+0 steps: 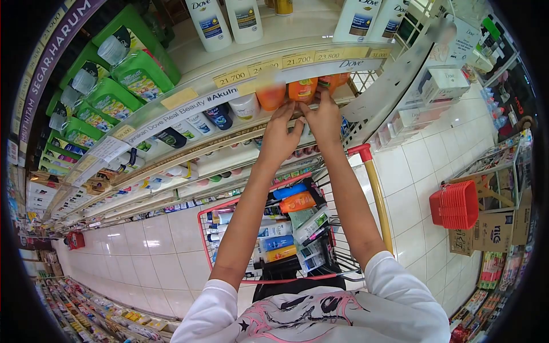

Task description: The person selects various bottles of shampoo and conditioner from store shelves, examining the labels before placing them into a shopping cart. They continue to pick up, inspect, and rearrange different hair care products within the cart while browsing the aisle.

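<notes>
Both my arms reach forward over a shopping cart to a shelf below the Dove price strip. My left hand (281, 136) is at the front of the orange bottles, its fingertips near the base of one orange bottle (302, 90). Beside it, my right hand (322, 119) has its fingers up against the orange bottles at the right; the fingertips are partly hidden among them. Another orange bottle (270, 96) stands just left of these. A white bottle (245, 107) and a dark blue one (218, 116) stand further left in the same row.
The red-rimmed cart (201, 228) below my arms holds several bottles and packs. Its yellow handle bar (378, 200) is at the right. Green bottles (140, 74) fill the left shelf. Stacked red baskets (454, 204) and cardboard boxes (493, 231) stand at the right.
</notes>
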The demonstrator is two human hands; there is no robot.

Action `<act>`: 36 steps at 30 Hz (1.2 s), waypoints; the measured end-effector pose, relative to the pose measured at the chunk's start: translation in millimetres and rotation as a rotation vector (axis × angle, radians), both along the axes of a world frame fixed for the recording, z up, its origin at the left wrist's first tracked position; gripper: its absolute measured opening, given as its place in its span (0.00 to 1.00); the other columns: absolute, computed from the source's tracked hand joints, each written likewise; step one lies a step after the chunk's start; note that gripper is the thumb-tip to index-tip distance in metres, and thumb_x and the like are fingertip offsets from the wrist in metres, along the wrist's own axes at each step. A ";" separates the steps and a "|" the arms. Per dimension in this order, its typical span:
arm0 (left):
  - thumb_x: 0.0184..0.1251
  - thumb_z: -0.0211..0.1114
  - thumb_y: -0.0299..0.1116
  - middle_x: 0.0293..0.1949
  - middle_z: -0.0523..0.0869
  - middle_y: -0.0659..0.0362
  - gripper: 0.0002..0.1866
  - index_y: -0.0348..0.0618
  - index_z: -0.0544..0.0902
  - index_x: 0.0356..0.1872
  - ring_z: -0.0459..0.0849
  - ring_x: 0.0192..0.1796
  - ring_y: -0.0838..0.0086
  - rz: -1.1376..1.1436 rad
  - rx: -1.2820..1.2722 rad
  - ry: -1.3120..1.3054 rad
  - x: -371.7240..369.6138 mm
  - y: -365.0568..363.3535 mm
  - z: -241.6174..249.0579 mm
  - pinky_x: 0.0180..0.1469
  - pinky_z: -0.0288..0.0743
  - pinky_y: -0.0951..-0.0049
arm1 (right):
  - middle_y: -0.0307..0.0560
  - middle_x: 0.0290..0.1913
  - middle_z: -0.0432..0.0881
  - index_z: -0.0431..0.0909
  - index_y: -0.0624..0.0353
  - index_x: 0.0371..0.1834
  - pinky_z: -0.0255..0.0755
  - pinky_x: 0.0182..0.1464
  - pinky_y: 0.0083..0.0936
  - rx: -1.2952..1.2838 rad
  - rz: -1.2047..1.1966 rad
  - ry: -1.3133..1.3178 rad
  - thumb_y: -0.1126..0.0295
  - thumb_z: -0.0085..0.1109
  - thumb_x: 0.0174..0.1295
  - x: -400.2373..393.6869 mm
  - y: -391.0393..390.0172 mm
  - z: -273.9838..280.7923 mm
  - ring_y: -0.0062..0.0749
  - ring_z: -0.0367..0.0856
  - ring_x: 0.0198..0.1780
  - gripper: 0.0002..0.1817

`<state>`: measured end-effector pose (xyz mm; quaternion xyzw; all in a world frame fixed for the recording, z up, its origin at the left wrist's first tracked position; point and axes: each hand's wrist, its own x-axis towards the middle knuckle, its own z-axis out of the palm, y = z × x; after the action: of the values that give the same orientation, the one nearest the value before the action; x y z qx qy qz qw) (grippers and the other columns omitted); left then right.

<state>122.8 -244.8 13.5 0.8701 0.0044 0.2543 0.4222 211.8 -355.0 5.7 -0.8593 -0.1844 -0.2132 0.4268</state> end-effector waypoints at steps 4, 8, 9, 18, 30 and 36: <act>0.63 0.60 0.30 0.60 0.77 0.37 0.23 0.27 0.76 0.58 0.74 0.64 0.45 -0.023 -0.059 0.014 -11.0 7.1 5.2 0.67 0.67 0.58 | 0.59 0.40 0.85 0.74 0.63 0.50 0.76 0.46 0.45 0.045 0.033 0.035 0.65 0.74 0.48 2.3 -1.7 -4.0 0.56 0.84 0.44 0.27; 0.62 0.61 0.27 0.49 0.81 0.42 0.14 0.33 0.80 0.47 0.77 0.52 0.47 0.178 0.178 -0.188 -19.6 21.4 22.7 0.57 0.70 0.56 | 0.58 0.39 0.85 0.74 0.62 0.52 0.75 0.47 0.45 0.077 0.047 0.044 0.65 0.73 0.50 6.6 0.4 -9.9 0.56 0.83 0.43 0.27; 0.61 0.62 0.26 0.45 0.81 0.44 0.11 0.35 0.81 0.44 0.76 0.49 0.48 0.302 0.263 -0.259 -21.2 23.8 28.6 0.54 0.69 0.55 | 0.58 0.39 0.85 0.74 0.62 0.52 0.75 0.47 0.45 0.081 0.040 0.048 0.65 0.73 0.50 6.5 1.0 -10.0 0.56 0.83 0.43 0.27; 0.63 0.65 0.30 0.50 0.79 0.41 0.17 0.31 0.79 0.51 0.73 0.54 0.44 0.414 0.352 -0.311 -4.8 46.5 28.5 0.57 0.67 0.52 | 0.59 0.41 0.84 0.71 0.59 0.57 0.75 0.47 0.46 0.159 0.095 0.066 0.65 0.71 0.53 8.3 -1.2 -19.9 0.57 0.83 0.45 0.29; 0.60 0.71 0.35 0.47 0.83 0.42 0.20 0.36 0.80 0.50 0.78 0.51 0.42 0.344 0.370 -0.139 13.9 60.8 40.7 0.54 0.70 0.52 | 0.67 0.46 0.82 0.66 0.64 0.64 0.74 0.52 0.49 0.128 0.173 0.068 0.62 0.74 0.48 10.0 2.2 -15.2 0.63 0.80 0.49 0.40; 0.60 0.70 0.35 0.43 0.85 0.46 0.15 0.39 0.83 0.46 0.81 0.47 0.45 0.314 0.406 -0.100 21.3 65.1 42.8 0.52 0.72 0.52 | 0.59 0.43 0.84 0.68 0.67 0.62 0.74 0.52 0.44 0.023 0.021 -0.118 0.60 0.77 0.45 3.1 15.1 -14.1 0.54 0.83 0.46 0.42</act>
<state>144.0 -179.7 56.3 0.9121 0.0673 0.3549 0.1939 215.0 -340.0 -8.4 -0.8382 -0.2158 -0.2609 0.4275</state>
